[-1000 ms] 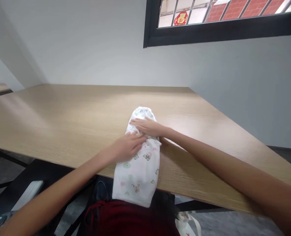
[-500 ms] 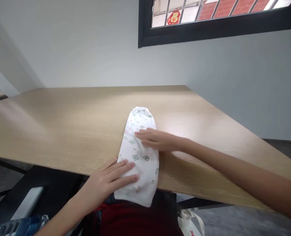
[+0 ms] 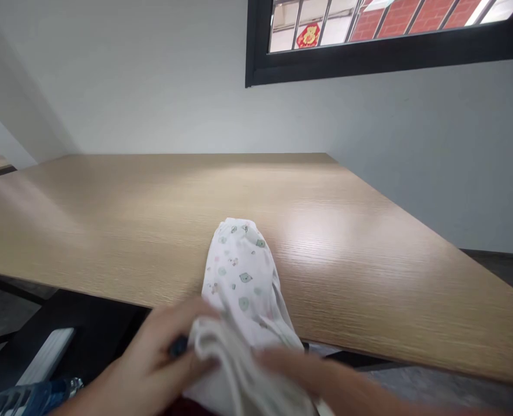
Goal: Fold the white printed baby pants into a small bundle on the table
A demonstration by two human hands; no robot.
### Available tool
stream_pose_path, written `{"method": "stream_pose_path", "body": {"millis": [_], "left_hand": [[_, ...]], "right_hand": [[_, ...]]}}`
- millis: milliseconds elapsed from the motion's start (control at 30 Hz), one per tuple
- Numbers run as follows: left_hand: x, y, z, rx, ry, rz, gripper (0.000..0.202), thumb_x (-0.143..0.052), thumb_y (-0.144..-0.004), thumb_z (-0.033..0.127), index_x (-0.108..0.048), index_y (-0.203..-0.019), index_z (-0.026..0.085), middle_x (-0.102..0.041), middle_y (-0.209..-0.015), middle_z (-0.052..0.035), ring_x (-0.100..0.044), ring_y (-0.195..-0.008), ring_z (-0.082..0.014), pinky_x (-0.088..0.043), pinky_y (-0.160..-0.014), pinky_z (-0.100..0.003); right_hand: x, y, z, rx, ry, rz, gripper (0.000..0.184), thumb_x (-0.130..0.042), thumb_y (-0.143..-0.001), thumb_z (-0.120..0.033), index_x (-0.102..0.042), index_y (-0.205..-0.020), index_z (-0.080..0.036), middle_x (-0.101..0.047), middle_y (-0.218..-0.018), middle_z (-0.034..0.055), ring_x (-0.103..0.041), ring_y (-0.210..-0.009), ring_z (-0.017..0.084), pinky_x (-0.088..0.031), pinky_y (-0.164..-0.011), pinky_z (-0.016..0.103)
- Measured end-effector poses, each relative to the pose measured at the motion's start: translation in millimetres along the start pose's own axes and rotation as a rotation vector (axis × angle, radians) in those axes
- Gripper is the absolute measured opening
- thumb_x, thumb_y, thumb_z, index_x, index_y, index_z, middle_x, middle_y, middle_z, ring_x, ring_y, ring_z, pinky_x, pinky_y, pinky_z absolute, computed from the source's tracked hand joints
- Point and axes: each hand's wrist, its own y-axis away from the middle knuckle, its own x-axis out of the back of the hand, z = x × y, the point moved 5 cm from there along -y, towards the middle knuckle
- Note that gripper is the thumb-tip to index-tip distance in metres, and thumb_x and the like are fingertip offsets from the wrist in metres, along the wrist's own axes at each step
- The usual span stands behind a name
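A small white garment (image 3: 241, 277) with green and pink prints, which looks like folded baby pants, lies with its gathered narrow end on the table. Its near end is lifted and bunched in folds over the table's front edge. My left hand (image 3: 165, 352) is closed on the left side of that near end, thumb and fingers pinching the fabric. My right hand (image 3: 308, 375) touches the folds from the right. Motion blurs its fingers, so their grip is unclear.
The wooden table (image 3: 130, 231) reaches back to a grey wall (image 3: 161, 75) with a barred, dark-framed window (image 3: 256, 63). At lower left are a blue plastic bottle (image 3: 31, 398) and a pale flat strip (image 3: 46, 355) on a black surface (image 3: 92, 323).
The garment has slid toward me, and its near end is now lifted and bunched. My left hand went from lying flat to pinching it; my right hand moved down to the near end.
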Motion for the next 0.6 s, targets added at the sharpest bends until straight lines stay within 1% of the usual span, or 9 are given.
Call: {"method": "stream_pose_path", "body": {"millis": [67,133,233,300,367,433,500,533,600], "left_hand": [[11.8,-28.1,2.0,0.069,0.005,0.071,0.032,-0.044,-0.084,0.046,-0.057,-0.074,0.019,-0.055,-0.065,0.0011,-0.05,-0.058,-0.011,-0.039,-0.05,-0.019],[21.2,-68.5,-2.5,0.066,-0.091,0.095,0.036,-0.04,-0.085,0.047,-0.053,-0.071,0.016,-0.05,-0.063,0.0016,-0.046,-0.057,-0.01,-0.035,-0.048,-0.019],[26.1,-128.1,-22.8,0.023,-0.345,0.093,0.037,-0.036,-0.086,0.044,-0.053,-0.072,0.014,-0.051,-0.067,-0.0004,-0.047,-0.059,-0.011,-0.037,-0.051,-0.021],[23.9,-151.1,-39.9,0.035,-0.449,0.129,0.034,-0.036,-0.086,0.039,-0.056,-0.081,0.012,-0.055,-0.073,-0.0038,-0.051,-0.065,-0.0142,-0.041,-0.057,-0.025],[17.9,-155.4,-50.1,0.038,-0.51,0.204,0.034,-0.037,-0.086,0.034,-0.054,-0.098,0.008,-0.056,-0.091,-0.0109,-0.054,-0.081,-0.0202,-0.044,-0.07,-0.032],[8.6,-144.2,-50.9,0.016,-0.577,0.291,0.037,-0.036,-0.087,0.03,-0.048,-0.113,0.006,-0.047,-0.113,-0.018,-0.047,-0.102,-0.0265,-0.039,-0.085,-0.041],[-4.1,-125.0,-43.6,-0.066,-0.681,0.335,0.036,-0.034,-0.089,0.026,-0.048,-0.114,0.005,-0.04,-0.123,-0.0203,-0.04,-0.113,-0.0293,-0.033,-0.094,-0.046],[-12.5,-114.8,-38.4,-0.137,-0.735,0.311,0.033,-0.033,-0.09,0.024,-0.052,-0.11,0.006,-0.042,-0.122,-0.0192,-0.04,-0.114,-0.0285,-0.032,-0.096,-0.046],[-31.5,-93.6,-28.4,-0.319,-0.81,0.175,0.032,-0.029,-0.091,0.02,-0.056,-0.106,0.008,-0.05,-0.118,-0.015,-0.045,-0.111,-0.0241,-0.035,-0.097,-0.042]], "right_hand": [[28.6,-15.8,5.3,-0.126,-0.107,0.158,0.054,-0.045,-0.079,-0.035,-0.036,-0.132,-0.039,-0.064,-0.082,0.0018,-0.063,-0.067,0.023,-0.052,-0.049,0.032],[58.7,-38.7,16.5,-0.187,-0.192,0.281,0.048,-0.041,-0.082,-0.032,-0.039,-0.129,-0.027,-0.062,-0.089,0.0058,-0.061,-0.074,0.022,-0.053,-0.055,0.032],[89.1,-78.0,50.7,-0.365,-0.166,0.294,0.045,-0.042,-0.081,-0.027,-0.041,-0.124,-0.016,-0.06,-0.095,0.0108,-0.059,-0.082,0.025,-0.052,-0.063,0.035],[100.0,-98.3,72.0,-0.442,0.011,0.317,0.055,-0.046,-0.079,-0.03,-0.034,-0.129,-0.011,-0.056,-0.103,0.0157,-0.057,-0.088,0.028,-0.05,-0.069,0.039],[101.6,-112.9,80.9,-0.381,0.287,0.37,0.06,-0.047,-0.079,-0.034,-0.031,-0.131,-0.01,-0.048,-0.115,0.0191,-0.049,-0.101,0.032,-0.046,-0.078,0.044],[92.2,-122.8,81.0,-0.256,0.558,0.394,0.053,-0.043,-0.082,-0.033,-0.035,-0.13,-0.012,-0.042,-0.123,0.0188,-0.04,-0.11,0.033,-0.04,-0.085,0.048],[79.1,-130.9,81.3,-0.171,0.764,0.392,0.045,-0.038,-0.086,-0.03,-0.039,-0.128,-0.014,-0.04,-0.125,0.0184,-0.036,-0.113,0.033,-0.035,-0.088,0.05],[74.6,-135.1,82.5,-0.153,0.848,0.404,0.044,-0.037,-0.087,-0.029,-0.039,-0.129,-0.014,-0.039,-0.126,0.0189,-0.034,-0.115,0.033,-0.033,-0.089,0.051],[71.4,-145.4,86.8,-0.139,0.98,0.444,0.043,-0.035,-0.09,-0.028,-0.036,-0.131,-0.015,-0.034,-0.131,0.0197,-0.028,-0.118,0.033,-0.027,-0.091,0.054]]}}
